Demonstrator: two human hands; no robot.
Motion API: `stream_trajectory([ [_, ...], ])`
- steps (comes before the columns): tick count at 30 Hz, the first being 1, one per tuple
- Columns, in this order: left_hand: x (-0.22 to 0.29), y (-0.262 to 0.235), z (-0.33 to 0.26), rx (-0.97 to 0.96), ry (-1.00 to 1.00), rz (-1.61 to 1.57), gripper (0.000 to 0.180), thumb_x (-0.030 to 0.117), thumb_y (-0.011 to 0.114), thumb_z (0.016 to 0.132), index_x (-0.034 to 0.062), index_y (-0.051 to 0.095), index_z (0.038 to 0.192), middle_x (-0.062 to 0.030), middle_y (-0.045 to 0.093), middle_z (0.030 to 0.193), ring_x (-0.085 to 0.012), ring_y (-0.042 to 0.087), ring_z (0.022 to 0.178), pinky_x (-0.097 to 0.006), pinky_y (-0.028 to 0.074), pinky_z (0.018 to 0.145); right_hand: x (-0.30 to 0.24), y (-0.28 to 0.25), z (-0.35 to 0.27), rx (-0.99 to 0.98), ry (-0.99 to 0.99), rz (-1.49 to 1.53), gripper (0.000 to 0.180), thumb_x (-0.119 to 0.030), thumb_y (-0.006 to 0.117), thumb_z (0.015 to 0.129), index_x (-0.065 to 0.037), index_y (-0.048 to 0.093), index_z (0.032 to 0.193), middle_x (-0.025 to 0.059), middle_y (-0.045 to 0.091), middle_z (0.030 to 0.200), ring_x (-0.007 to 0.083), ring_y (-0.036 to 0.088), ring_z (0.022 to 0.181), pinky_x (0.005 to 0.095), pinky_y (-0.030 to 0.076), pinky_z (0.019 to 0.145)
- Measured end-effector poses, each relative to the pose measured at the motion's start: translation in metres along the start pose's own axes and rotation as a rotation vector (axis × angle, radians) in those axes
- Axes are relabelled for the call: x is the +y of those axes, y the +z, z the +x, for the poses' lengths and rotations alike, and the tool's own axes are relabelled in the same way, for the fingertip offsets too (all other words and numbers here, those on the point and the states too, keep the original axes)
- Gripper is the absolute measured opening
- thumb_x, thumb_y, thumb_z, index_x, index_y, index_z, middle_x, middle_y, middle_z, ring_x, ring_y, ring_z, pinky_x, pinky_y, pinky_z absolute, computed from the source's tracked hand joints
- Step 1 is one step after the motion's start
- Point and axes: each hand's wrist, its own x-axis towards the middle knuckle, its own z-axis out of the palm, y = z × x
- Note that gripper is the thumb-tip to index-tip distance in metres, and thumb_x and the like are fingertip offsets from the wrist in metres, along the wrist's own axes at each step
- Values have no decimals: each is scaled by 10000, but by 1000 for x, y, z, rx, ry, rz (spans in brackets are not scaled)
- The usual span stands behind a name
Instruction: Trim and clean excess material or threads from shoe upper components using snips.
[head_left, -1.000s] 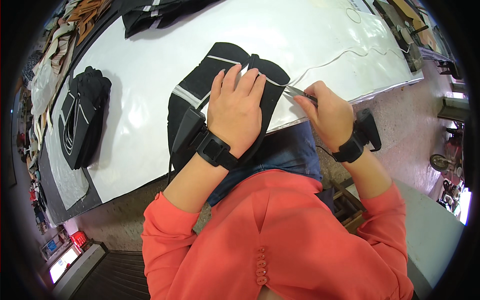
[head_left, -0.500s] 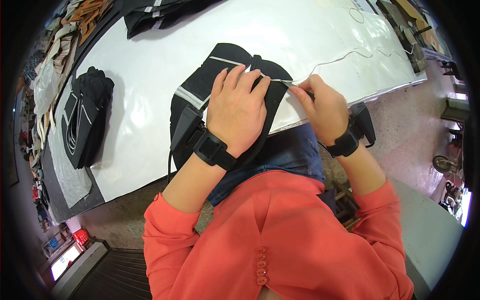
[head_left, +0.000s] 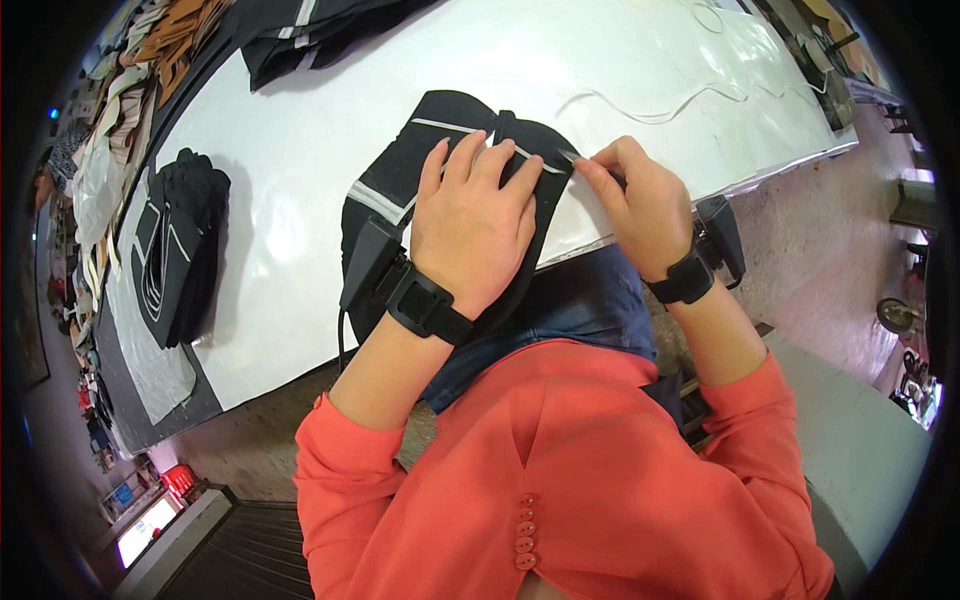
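Note:
A black fabric piece (head_left: 385, 165) with pale strips across it lies at the table's near edge, its lower part hidden under my arm. My left hand (head_left: 472, 225) rests flat on top, fingers stretched and slightly apart. A white strip (head_left: 540, 159) shows beyond those fingertips. Just right of the fabric, my right hand (head_left: 640, 205) pinches a small pointed metal blade (head_left: 568, 155), mostly hidden by the fingers. Its tip is close to the fabric's right edge. A loose white cord (head_left: 690, 103) curls over the table farther right, apart from the fabric.
The white-topped table (head_left: 290, 250) spreads out ahead of me. On its left sits a stack of black pieces (head_left: 180, 250); more black fabric (head_left: 320, 40) lies at the far side. Brown scraps (head_left: 185, 40) pile up at far left. A dark block (head_left: 815, 70) stands at the right end.
The white cord, which ran up to the fabric's strip, now lies separate, its near end shifted away from me. The blade tip has come into view at my right fingers; my left hand stays put.

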Motion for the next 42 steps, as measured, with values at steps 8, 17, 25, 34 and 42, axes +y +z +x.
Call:
stream_trajectory([
  [8, 10, 0, -2, -82, 11, 70, 423, 275, 705, 866, 256, 643, 1284, -163, 563, 1290, -365, 477, 1307, -564, 303, 1117, 1, -1, 4, 25, 77, 107, 325, -380, 648, 952, -57, 615, 943, 126, 681, 749, 314, 664, 683, 397, 492, 600],
  [17, -1, -29, -36, -28, -220, -110, 506, 249, 619, 922, 124, 520, 1402, -116, 449, 1514, -398, 316, 1439, -622, 136, 1162, -10, -14, 11, -101, 181, 211, 324, -354, 661, 944, -29, 653, 940, 112, 651, 694, 262, 631, 627, 361, 476, 594],
  [25, -26, -78, -141, 193, -660, -277, 260, 36, 627, 920, -1, 640, 1177, -172, 646, 1178, -298, 613, 1121, -364, 464, 979, -13, -4, 18, -146, -222, 113, 184, -213, 671, 897, -32, 643, 901, 86, 715, 1002, 298, 643, 685, 375, 488, 592],
  [34, -20, -58, -215, 300, -1020, -423, 207, 146, 600, 996, -22, 665, 892, -41, 626, 770, -89, 533, 683, -253, 443, 643, -36, 12, 30, -336, -492, -278, 158, -130, 693, 819, -60, 552, 833, 31, 652, 1293, 266, 672, 719, 373, 519, 589],
  [42, -8, -42, -229, 84, -1167, -617, 328, 233, 539, 1030, -40, 712, 977, -85, 716, 844, -135, 636, 734, -262, 488, 676, -55, 33, 35, -306, -521, -219, 153, -126, 683, 820, -64, 559, 884, 53, 641, 1314, 280, 673, 718, 376, 527, 596],
])
